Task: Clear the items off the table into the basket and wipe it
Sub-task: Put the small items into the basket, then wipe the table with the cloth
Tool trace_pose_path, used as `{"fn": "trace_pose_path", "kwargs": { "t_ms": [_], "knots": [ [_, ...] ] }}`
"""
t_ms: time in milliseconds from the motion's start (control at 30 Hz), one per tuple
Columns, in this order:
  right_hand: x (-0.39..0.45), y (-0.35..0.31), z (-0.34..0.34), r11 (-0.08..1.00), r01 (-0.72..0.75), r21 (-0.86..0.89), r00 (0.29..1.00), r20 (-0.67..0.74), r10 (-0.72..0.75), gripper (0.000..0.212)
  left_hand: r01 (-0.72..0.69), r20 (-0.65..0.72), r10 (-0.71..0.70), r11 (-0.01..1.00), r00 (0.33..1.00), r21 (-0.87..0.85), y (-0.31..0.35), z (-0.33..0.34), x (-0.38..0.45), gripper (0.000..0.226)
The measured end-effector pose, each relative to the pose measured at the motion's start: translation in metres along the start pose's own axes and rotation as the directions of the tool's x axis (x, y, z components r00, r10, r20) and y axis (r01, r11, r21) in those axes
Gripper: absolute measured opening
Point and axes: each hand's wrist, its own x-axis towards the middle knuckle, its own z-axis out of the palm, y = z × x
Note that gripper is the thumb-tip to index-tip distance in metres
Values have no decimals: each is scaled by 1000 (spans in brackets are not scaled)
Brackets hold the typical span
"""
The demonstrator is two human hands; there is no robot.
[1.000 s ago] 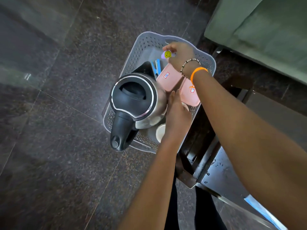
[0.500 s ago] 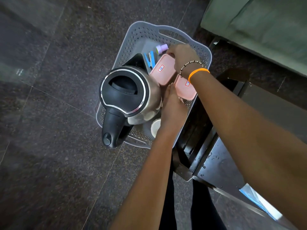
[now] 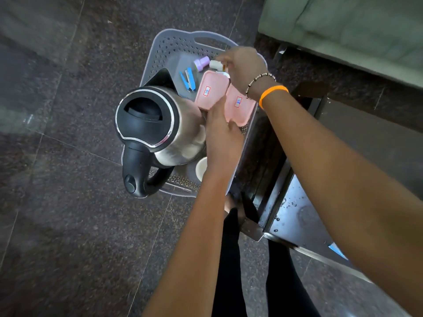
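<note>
Head cam — white bottle [image 3: 215, 64] at right hand [image 3: 245, 67] fingertips, in basket [image 3: 164, 49]

Bare forearms, orange wristband [image 3: 273, 93], beaded bracelet [image 3: 258, 81] on right wrist, black trousers [image 3: 231, 259]

I seem to be in a home's living room: dark polished stone floor [image 3: 68, 202] tiles under me, a green sofa [image 3: 343, 24] nearby, a low dark table [image 3: 295, 216], and a basket [image 3: 174, 44] holding a kettle [image 3: 155, 124] and pink boxes [image 3: 211, 91].
</note>
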Motion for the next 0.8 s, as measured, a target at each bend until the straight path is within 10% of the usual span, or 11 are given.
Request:
{"fn": "trace_pose_path", "kwargs": {
  "t_ms": [233,500,800],
  "knots": [
    [-118,35,-15,897,-95,432,947,-238,215,30,-53,-80,50,998,996,-41,9,18,-25,28],
    [-317,126,31,659,-491,570,795,-15,606,25,38,204,-47,998,978,46,-5,98,-115,25],
    [-459,231,85,610,-756,236,652,199,731,47,-26,696,-320,899,642,437,-23,200,-216,27]
  ]
}}
